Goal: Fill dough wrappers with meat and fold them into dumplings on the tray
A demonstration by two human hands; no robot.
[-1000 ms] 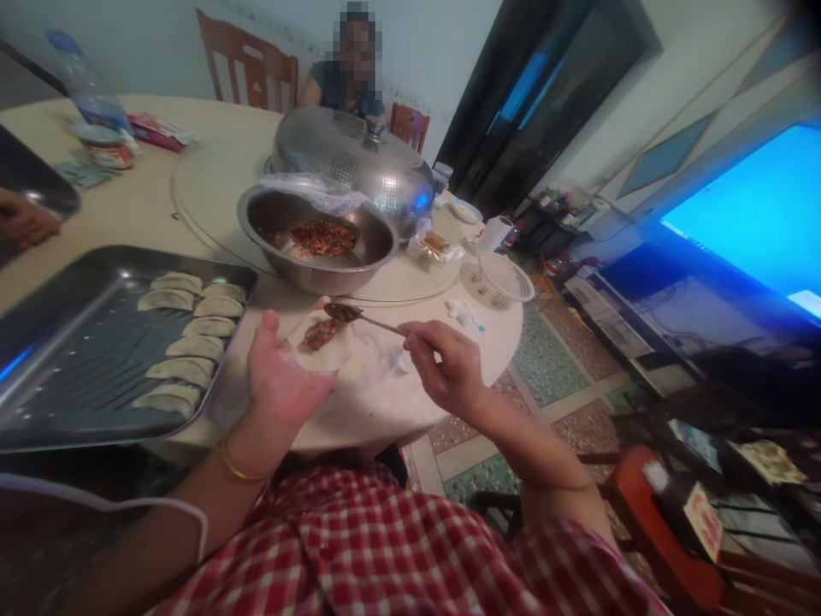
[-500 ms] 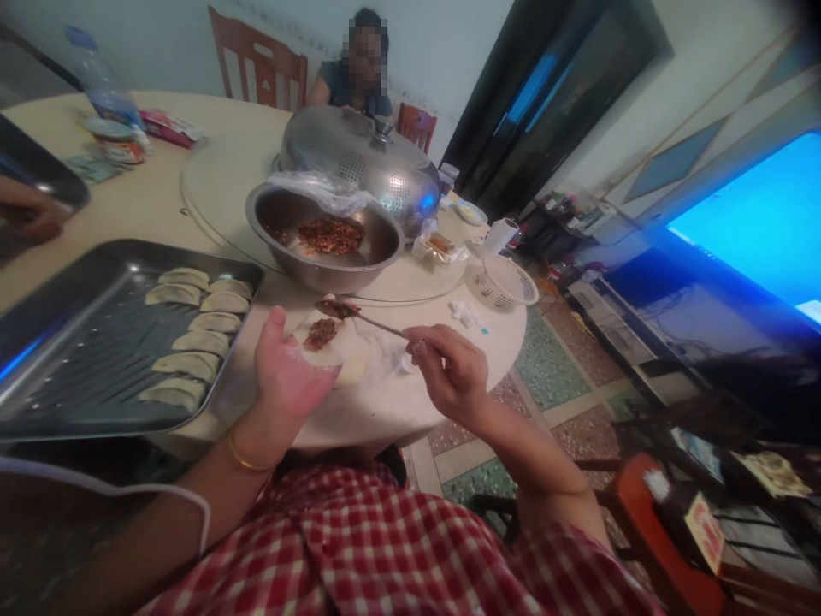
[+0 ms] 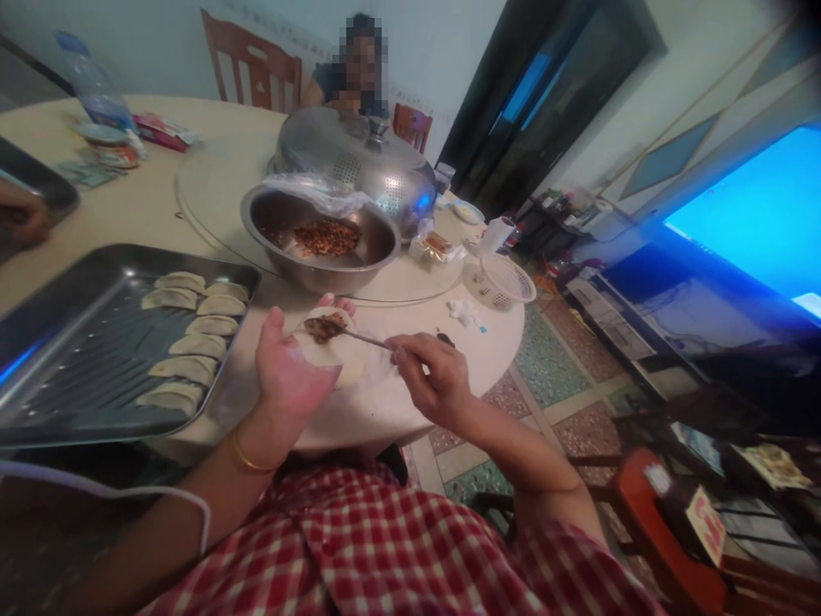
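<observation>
A round dumpling wrapper (image 3: 319,349) rests across the palm and fingers of my left hand (image 3: 288,376), with brown filling on top of it. The fingers of that hand lie under the wrapper and the thumb points up. My right hand (image 3: 434,376) pinches the handle of a metal spoon (image 3: 365,339), whose bowl touches the filling (image 3: 328,325). Behind my hands stands a steel bowl (image 3: 321,278) with more chopped filling inside. To the left, folded dumplings (image 3: 200,344) lie along the right side of a dark metal tray (image 3: 83,342).
A perforated steel dome lid (image 3: 359,154) stands behind the bowl on the turntable (image 3: 211,180). A white plastic basket (image 3: 500,287) sits at the table's right edge. A co-worker's hand (image 3: 22,214) is at far left by another tray (image 3: 44,171). A person (image 3: 327,85) sits opposite.
The spoon has come down and left onto the filling on the wrapper; my right hand moved left with it. My left hand still holds the wrapper.
</observation>
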